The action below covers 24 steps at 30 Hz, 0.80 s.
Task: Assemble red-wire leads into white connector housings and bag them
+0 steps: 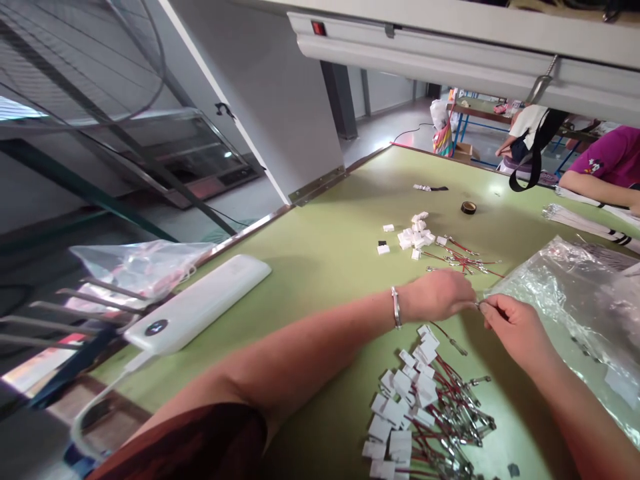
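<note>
We pinch a small metal clip (pixel 479 305) between both hands, left hand (pixel 437 295) and right hand (pixel 511 325) meeting fingertip to fingertip above the near pile (pixel 425 413), keeping finished leads close; loose connectors (pixel 415 237) lie farther off.

I see a green table (pixel 320 253) with a metal edge strip; near its middle lies a small heap of white connectors (pixel 416 235); just right of that heap, loose red wires (pixel 463 257); beyond it, a tape roll (pixel 469 207); well left, a white power bank (pixel 197 303); nearer me, a pile of wired connectors (pixel 425 407); right, a clear plastic bag (pixel 575 293).
</note>
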### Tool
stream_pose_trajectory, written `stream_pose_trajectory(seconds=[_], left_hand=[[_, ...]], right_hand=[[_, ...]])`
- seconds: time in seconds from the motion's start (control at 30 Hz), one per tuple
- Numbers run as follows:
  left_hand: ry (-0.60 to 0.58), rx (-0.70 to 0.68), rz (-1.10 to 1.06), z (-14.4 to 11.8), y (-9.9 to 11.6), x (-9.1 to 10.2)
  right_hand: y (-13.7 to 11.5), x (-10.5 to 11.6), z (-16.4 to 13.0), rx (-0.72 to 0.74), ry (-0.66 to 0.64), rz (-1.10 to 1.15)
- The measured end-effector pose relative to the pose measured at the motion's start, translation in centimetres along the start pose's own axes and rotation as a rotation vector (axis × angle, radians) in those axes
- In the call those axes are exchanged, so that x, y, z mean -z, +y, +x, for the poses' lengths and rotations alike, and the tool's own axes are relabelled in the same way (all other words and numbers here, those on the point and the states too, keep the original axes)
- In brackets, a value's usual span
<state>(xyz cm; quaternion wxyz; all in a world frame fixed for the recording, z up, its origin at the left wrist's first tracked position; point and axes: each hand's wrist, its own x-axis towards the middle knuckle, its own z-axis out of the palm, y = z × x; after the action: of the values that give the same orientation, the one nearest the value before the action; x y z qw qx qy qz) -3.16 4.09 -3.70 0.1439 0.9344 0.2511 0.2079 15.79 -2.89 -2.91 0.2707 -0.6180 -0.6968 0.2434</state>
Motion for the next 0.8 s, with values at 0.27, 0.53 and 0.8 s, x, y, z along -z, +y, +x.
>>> stream_pose_trajectory(seconds=[0.27, 0.53, 0.8], left_hand=[[0.026, 0.316, 0.244, 1.8, -2.4, -1.1], [0.241, 0.234, 0.157, 1.6, -3.0, -1.5], [0.310, 0.526, -0.442, 1.0, -1.3, 0.1]], right_hand=[[-1.9, 0.2, -0.3, 0.142, -0.079, -0.283], [2.9, 13.6, -1.3, -0.336, 0.017, -0.623], [6.7, 13.5, -0.8, -0.613, -0.355, -0.754]])
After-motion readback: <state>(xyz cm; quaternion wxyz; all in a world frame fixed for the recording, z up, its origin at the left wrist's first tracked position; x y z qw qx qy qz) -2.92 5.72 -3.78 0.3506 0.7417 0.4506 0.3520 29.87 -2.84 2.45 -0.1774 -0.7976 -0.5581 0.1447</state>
